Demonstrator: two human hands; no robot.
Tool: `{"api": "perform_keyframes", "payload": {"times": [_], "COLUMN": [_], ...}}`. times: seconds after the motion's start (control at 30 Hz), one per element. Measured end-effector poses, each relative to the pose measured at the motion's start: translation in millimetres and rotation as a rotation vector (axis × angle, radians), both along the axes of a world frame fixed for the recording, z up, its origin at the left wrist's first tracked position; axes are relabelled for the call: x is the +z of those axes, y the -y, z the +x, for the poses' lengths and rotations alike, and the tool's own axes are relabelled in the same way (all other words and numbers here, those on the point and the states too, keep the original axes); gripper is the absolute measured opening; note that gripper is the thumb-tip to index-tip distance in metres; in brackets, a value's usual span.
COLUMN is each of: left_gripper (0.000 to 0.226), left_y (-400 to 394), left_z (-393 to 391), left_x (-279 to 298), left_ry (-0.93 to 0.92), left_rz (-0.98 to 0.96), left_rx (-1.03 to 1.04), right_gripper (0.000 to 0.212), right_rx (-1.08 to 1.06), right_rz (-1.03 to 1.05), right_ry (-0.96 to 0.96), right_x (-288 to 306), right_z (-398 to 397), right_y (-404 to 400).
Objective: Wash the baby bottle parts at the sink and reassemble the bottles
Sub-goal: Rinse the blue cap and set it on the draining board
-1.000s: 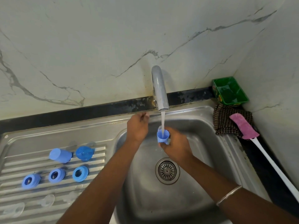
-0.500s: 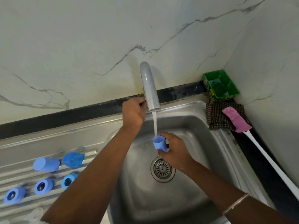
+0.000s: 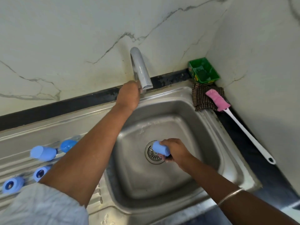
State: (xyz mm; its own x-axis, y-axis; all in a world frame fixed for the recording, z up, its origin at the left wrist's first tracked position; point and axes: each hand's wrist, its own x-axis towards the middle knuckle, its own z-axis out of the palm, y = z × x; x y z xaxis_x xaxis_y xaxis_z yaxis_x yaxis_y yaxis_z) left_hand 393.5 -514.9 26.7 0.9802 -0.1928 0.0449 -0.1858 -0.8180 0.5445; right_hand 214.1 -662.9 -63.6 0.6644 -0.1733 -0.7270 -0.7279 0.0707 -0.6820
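Gripping blue cap (image 3: pixel 160 150) over sink (image 3: pixel 227 161) drain, right hand (image 3: pixel 177 151).

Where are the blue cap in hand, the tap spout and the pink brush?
blue cap (image 3: pixel 159 148), head view, its side wall
tap spout (image 3: pixel 141 69), head view, mid-tube
pink brush (image 3: pixel 217 100), head view, sponge head

White marble walls (image 3: pixel 81 38) meet in a corner — black countertop (image 3: pixel 267 176) below.

Pale grey-blue rolled sleeve (image 3: pixel 43 207) on left arm, thin silver bangle (image 3: pixel 230 196) on right wrist
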Motion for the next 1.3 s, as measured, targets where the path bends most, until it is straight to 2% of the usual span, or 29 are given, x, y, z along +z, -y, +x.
{"api": "perform_keyframes", "payload": {"times": [0.1,0.27,0.37,0.43,0.53,0.67,0.73,0.8,0.9,0.97,1.03,1.13,1.23,1.3], "left_gripper": [0.021,0.014,0.011,0.011,0.018,0.022,0.031,0.033,0.029,0.027,0.025,0.024,0.023,0.021], "left_y": [-12.2,-31.7,-36.0,-40.5,-48.9,-55.7,-54.4,-54.3,-53.1,-53.1,-52.8,-58.8,-74.4,-87.9], "left_z": [-14.7,-67.1,-117.4,-152.7,-195.9,-233.1,-245.5,-254.3,-268.8,-274.5,-280.9,-287.7,-296.3,-296.0], "left_x": [-3.1,-12.3,-29.4,-40.5,-54.2,-55.5,-51.5,-48.8,-45.4,-43.1,-39.7,-33.2,-21.8,-10.1], "left_ry": [-0.078,-0.433,-0.559,-0.594,-0.564,-0.366,-0.311,-0.291,-0.297,-0.308,-0.328,-0.318,-0.274,-0.203], "left_rz": [-0.045,-0.37,-0.318,-0.249,-0.175,-0.131,-0.158,-0.17,-0.196,-0.215,-0.268,-0.348,-0.366,-0.395], "left_rx": [-0.032,0.164,0.144,0.108,0.087,0.11,0.127,0.152,0.208,0.245,0.291,0.364,0.423,0.469], "right_gripper": [0.038,0.045,0.027,0.027,0.038,0.041,0.035,0.032,0.03,0.026,0.03,0.039,0.029,0.024], "right_rx": [-0.04,0.066,0.311,0.509,0.734,0.716,0.774,0.885,0.818,0.857,0.833,0.682,0.652,0.624], "right_rz": [-0.091,-0.258,-0.498,-0.64,-0.842,-0.911,-0.961,-1.024,-0.966,-0.936,-0.877,-0.741,-0.568,-0.447], "right_ry": [0.002,-0.004,0.103,0.169,0.274,0.755,0.734,0.55,0.611,0.546,0.506,0.523,0.54,0.617], "right_x": [9.8,23.4,33.6,38.9,49.0,55.1,53.2,48.9,45.1,44.0,41.1,46.8,61.2,73.3], "right_z": [-4.8,-9.1,-20.9,-32.6,-43.3,-56.3,-65.0,-66.8,-68.4,-69.0,-71.3,-69.4,-65.4,-60.5], "right_y": [-1.0,2.3,3.5,2.0,-3.2,-9.5,-7.5,-4.3,-1.4,-3.9,-7.9,-25.2,-53.7,-74.0]}}
